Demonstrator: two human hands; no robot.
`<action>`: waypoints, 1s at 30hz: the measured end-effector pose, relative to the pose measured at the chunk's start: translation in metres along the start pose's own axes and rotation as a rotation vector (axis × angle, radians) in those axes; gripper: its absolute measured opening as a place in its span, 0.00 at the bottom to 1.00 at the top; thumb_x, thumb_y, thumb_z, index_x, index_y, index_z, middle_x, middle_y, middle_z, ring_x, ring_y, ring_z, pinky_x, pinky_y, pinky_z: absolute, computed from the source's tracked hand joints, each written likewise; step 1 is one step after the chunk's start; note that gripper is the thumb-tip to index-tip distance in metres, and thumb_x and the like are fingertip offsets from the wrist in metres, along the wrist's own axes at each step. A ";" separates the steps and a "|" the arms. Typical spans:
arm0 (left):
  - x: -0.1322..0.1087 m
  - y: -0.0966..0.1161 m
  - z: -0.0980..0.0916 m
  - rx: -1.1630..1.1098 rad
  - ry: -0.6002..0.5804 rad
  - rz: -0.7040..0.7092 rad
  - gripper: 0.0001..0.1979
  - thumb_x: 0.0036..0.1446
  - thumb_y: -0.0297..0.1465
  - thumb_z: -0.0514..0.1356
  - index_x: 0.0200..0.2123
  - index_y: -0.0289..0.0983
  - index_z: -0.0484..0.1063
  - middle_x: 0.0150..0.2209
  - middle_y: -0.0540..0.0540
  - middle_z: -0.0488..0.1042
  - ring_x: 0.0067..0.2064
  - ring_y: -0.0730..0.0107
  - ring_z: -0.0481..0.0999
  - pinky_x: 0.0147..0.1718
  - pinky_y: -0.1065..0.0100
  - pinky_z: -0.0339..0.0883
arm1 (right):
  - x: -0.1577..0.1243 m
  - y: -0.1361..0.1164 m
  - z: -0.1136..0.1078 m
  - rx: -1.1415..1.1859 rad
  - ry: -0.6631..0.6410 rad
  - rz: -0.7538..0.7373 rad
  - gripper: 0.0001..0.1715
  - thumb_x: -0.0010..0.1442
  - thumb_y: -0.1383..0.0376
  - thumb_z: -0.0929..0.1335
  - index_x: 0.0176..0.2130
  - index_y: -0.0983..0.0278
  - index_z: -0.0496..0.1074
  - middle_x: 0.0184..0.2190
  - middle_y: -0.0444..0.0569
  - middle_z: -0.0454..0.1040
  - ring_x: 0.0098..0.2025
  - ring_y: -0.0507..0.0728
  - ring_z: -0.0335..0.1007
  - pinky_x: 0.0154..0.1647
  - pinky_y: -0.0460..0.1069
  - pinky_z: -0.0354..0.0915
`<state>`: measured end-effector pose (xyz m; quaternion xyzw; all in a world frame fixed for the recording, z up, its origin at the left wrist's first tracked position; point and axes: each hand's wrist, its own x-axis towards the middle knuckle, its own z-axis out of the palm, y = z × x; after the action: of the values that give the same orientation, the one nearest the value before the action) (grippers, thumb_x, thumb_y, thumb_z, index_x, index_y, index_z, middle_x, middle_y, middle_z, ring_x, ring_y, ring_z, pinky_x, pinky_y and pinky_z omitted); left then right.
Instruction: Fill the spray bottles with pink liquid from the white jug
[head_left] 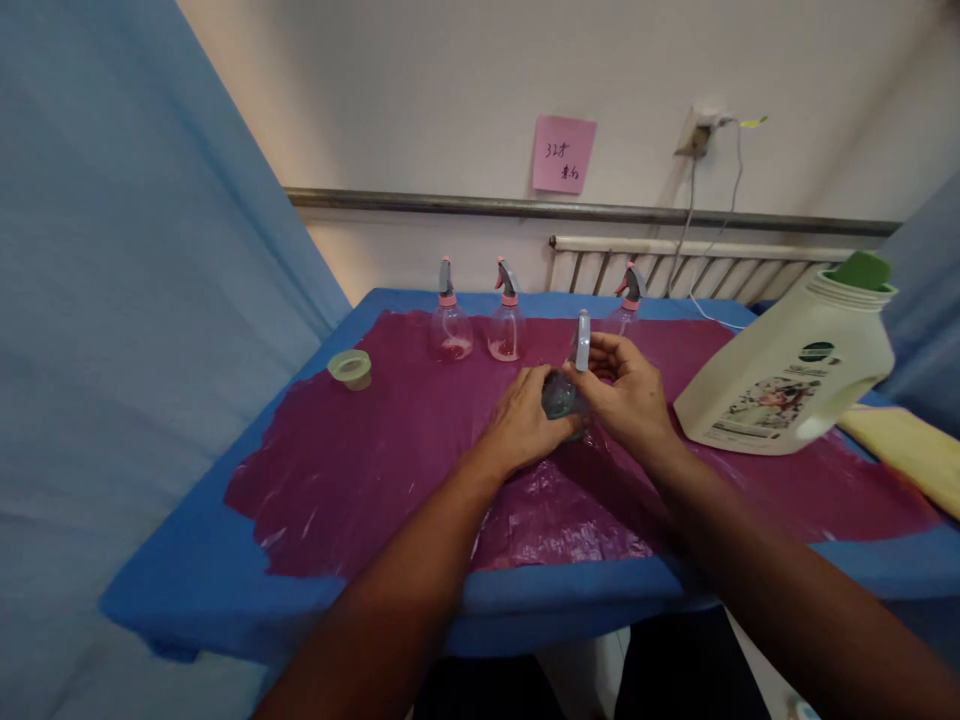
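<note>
In the middle of the table, a clear spray bottle (559,397) with a greenish tint stands between my hands. My left hand (525,425) is wrapped around its body from the left. The fingers of my right hand (626,395) are closed at the bottle's neck, just under the grey spray head (583,342). My fingers hide most of the collar. Behind are two clear spray bottles with pink collars and a little pinkish liquid, one on the left (451,335) and one beside it (506,335). Another spray bottle (628,312) is partly hidden behind my right hand.
A large cream jug (780,380) with a green top stands on the right, near a folded yellow cloth (911,450). A small pale green cup (350,368) sits at left. Purple plastic sheeting (375,470) covers the blue table (225,590); a wall and radiator (675,255) lie behind.
</note>
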<state>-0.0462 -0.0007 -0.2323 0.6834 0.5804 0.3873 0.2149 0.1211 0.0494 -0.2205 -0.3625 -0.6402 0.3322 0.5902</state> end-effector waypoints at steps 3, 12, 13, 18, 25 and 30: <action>0.002 -0.004 0.003 -0.008 0.013 0.006 0.31 0.61 0.42 0.80 0.61 0.42 0.73 0.61 0.39 0.81 0.63 0.44 0.82 0.61 0.48 0.76 | -0.003 0.004 0.000 -0.048 0.046 -0.034 0.35 0.60 0.50 0.83 0.60 0.60 0.78 0.48 0.52 0.86 0.45 0.60 0.83 0.51 0.60 0.81; 0.003 -0.007 0.004 -0.075 0.008 0.048 0.28 0.62 0.40 0.79 0.59 0.43 0.73 0.59 0.41 0.81 0.61 0.48 0.82 0.60 0.50 0.75 | -0.004 0.007 -0.003 -0.174 0.061 -0.079 0.36 0.61 0.52 0.81 0.63 0.60 0.79 0.50 0.54 0.87 0.49 0.64 0.84 0.59 0.65 0.79; 0.003 -0.006 0.004 -0.077 0.005 0.039 0.28 0.62 0.40 0.80 0.59 0.42 0.73 0.59 0.40 0.81 0.61 0.47 0.82 0.60 0.49 0.75 | -0.005 0.007 -0.004 -0.181 0.053 -0.082 0.35 0.62 0.52 0.81 0.64 0.60 0.79 0.54 0.55 0.87 0.52 0.65 0.84 0.61 0.66 0.79; 0.003 -0.005 0.004 -0.111 0.009 0.011 0.32 0.61 0.36 0.80 0.63 0.42 0.73 0.65 0.38 0.80 0.67 0.45 0.80 0.67 0.46 0.73 | -0.010 0.016 -0.007 -0.162 -0.020 -0.067 0.39 0.66 0.56 0.77 0.72 0.58 0.73 0.66 0.59 0.81 0.63 0.68 0.82 0.70 0.69 0.74; 0.003 -0.009 0.006 -0.097 0.010 0.027 0.31 0.62 0.41 0.80 0.63 0.43 0.74 0.64 0.37 0.80 0.67 0.44 0.80 0.67 0.44 0.74 | 0.000 0.026 -0.002 -0.087 0.044 -0.083 0.48 0.61 0.53 0.81 0.74 0.56 0.69 0.57 0.54 0.80 0.59 0.65 0.81 0.69 0.68 0.75; 0.003 -0.012 0.007 -0.106 0.009 0.026 0.33 0.61 0.41 0.80 0.64 0.44 0.73 0.65 0.38 0.80 0.68 0.44 0.80 0.69 0.44 0.74 | -0.006 0.026 -0.002 -0.084 0.020 -0.092 0.45 0.67 0.55 0.77 0.77 0.56 0.67 0.61 0.57 0.80 0.61 0.66 0.81 0.72 0.68 0.73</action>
<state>-0.0480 0.0062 -0.2441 0.6766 0.5512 0.4233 0.2432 0.1255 0.0580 -0.2452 -0.3603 -0.6637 0.2739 0.5955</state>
